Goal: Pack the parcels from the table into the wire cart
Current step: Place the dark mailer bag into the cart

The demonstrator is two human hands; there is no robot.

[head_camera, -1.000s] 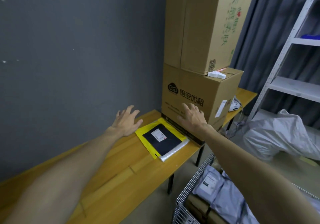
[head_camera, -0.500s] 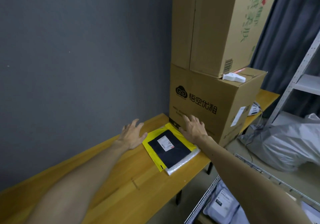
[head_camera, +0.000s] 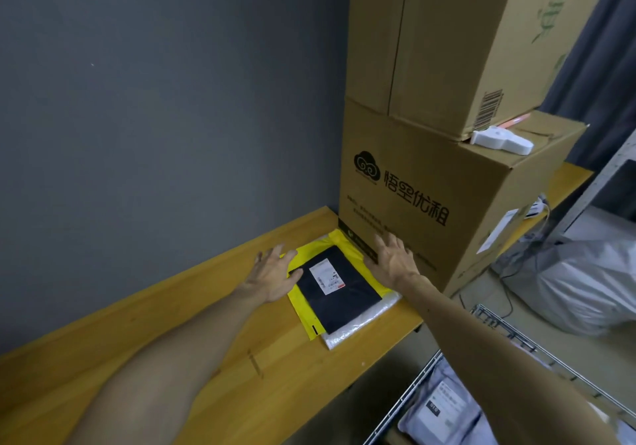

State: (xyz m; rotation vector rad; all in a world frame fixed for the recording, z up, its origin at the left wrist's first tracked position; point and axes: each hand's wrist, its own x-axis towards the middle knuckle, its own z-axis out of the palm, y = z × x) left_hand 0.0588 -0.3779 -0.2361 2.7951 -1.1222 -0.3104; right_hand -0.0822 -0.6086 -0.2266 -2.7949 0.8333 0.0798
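Through the head camera, I am looking down at a flat stack of three mailers lying on the wooden table (head_camera: 213, 396), pushed up against the foot of the lower cardboard box (head_camera: 430, 183). A black parcel (head_camera: 344, 302) with a white label is sitting on top, a yellow parcel (head_camera: 300, 303) is showing under it on the left and far sides, and a clear plastic parcel (head_camera: 361, 327) is poking out at the near right corner. The stack is lying straight ahead of the hands and between them. The left hand (head_camera: 272, 274) is resting at its left edge with fingers spread and relaxed, the thumb lying over the black parcel's corner. The right hand (head_camera: 392, 260) is hovering or pressing at the far right edge, fingers also spread, gripping nothing. I cannot tell whether its palm is touching the stack. The stack's long axis is running from the box toward me, slanting slightly rightward as it nears the table's front edge, so the hands are bracketing its long sides. I am judging both hands about equally near. The wire cart (head_camera: 413, 400) is waiting low on the right, past the table's edge, with grey parcels (head_camera: 444, 410) already inside, so the right arm is the nearer one for the drop.
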